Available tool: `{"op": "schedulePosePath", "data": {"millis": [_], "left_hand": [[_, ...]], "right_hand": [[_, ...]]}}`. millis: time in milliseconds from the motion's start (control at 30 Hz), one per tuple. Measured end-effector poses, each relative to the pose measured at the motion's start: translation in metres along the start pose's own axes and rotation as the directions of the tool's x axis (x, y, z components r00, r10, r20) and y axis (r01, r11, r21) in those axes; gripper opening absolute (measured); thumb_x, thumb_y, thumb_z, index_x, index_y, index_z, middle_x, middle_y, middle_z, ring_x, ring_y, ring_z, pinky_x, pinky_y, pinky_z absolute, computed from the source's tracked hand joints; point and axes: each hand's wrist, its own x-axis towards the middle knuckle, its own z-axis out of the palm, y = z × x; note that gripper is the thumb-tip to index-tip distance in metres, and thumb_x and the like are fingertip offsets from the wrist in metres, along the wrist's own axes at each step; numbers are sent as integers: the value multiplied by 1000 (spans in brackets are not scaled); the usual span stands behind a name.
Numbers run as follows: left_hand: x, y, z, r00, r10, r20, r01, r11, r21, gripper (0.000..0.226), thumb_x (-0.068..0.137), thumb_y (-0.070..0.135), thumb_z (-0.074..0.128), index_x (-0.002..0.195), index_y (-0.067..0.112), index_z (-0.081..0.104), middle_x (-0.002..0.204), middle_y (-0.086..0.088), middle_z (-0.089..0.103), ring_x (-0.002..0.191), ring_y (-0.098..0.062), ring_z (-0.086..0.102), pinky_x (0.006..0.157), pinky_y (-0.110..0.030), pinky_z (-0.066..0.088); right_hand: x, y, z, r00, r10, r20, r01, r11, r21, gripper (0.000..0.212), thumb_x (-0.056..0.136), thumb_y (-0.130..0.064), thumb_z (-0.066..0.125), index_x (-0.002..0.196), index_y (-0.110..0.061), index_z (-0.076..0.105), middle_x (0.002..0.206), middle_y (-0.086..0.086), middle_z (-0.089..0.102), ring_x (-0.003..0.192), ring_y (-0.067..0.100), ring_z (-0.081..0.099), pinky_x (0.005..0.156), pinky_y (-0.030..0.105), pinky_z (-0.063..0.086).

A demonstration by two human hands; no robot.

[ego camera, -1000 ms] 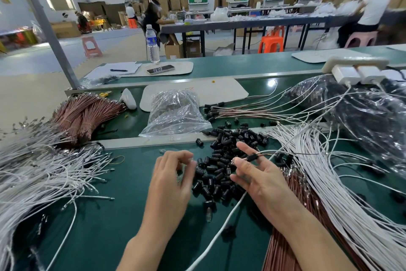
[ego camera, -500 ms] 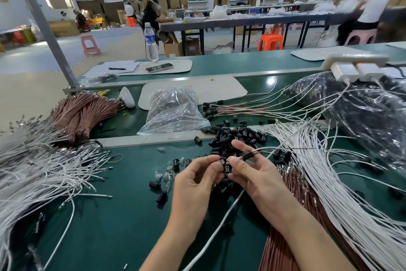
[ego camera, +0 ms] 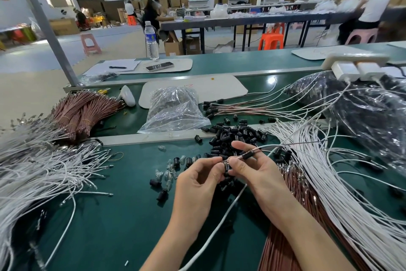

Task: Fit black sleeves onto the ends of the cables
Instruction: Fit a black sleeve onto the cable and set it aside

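My left hand point(ego camera: 197, 179) pinches a small black sleeve point(ego camera: 226, 165) between thumb and fingertips over the green bench. My right hand point(ego camera: 252, 168) meets it there and grips thin cables point(ego camera: 283, 146), one brown and one white, that run off to the right. Another black sleeve point(ego camera: 248, 154) sits on the cables between my right fingers. A heap of loose black sleeves point(ego camera: 237, 134) lies just behind both hands. The cable tip is hidden by my fingertips.
White cable bundles spread at the left point(ego camera: 33, 172) and right point(ego camera: 329, 183). Brown cable bundles lie at back left point(ego camera: 83, 110) and under my right forearm point(ego camera: 292, 248). A clear bag point(ego camera: 173, 110), small glass bulbs point(ego camera: 169, 174) and sleeved cables point(ego camera: 219, 107) lie nearby.
My left hand came right from the bench beside the heap with a black sleeve and met my right hand. Both hands are now joined at the cable end.
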Motion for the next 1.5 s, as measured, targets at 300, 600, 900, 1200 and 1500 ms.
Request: {"op": "schedulePosePath", "data": {"millis": [300, 600, 900, 1200, 1500], "left_hand": [[0, -1, -2, 1000, 0, 1, 0, 1000, 1, 12, 92, 13, 72, 100, 22, 76, 89, 3, 78, 79, -10, 74, 74, -17, 55], [2, -6, -4, 991, 126, 50, -133, 976, 174, 21, 92, 16, 72, 108, 30, 73, 101, 14, 76, 96, -6, 72, 85, -17, 55], [3, -9, -12, 913, 384, 137, -400, 786, 472, 22, 91, 12, 74, 105, 29, 70, 102, 22, 67, 99, 1, 67, 83, -8, 47], [1, -6, -14, 900, 396, 181, -430, 746, 509, 18, 97, 20, 67, 110, 32, 65, 102, 22, 62, 97, -1, 64, 81, -11, 47], [-1, -3, -14, 894, 404, 195, -441, 715, 543, 12, 100, 30, 60, 111, 26, 64, 101, 20, 59, 94, -3, 62, 78, -13, 47]], "right_hand": [[0, 6, 2, 1000, 1, -7, -1, 1000, 29, 20, 73, -22, 78, 90, -31, 79, 88, 4, 76, 90, 21, 74, 83, 25, 58], [6, 9, -2, 996, 84, 27, -88, 971, 222, 25, 72, -11, 78, 96, -12, 72, 87, 11, 76, 84, 21, 75, 75, 24, 59], [6, 8, -5, 979, 192, 71, -204, 945, 255, 30, 70, -5, 77, 96, -4, 63, 84, 15, 74, 74, 19, 74, 73, 27, 62], [6, 6, -5, 969, 221, 113, -244, 933, 266, 26, 68, -8, 82, 93, -7, 73, 85, 13, 73, 75, 19, 73, 75, 29, 61], [3, 2, -2, 969, 226, 97, -243, 941, 234, 14, 68, -13, 82, 81, -18, 81, 78, 9, 72, 65, 13, 70, 58, 21, 58]]}}
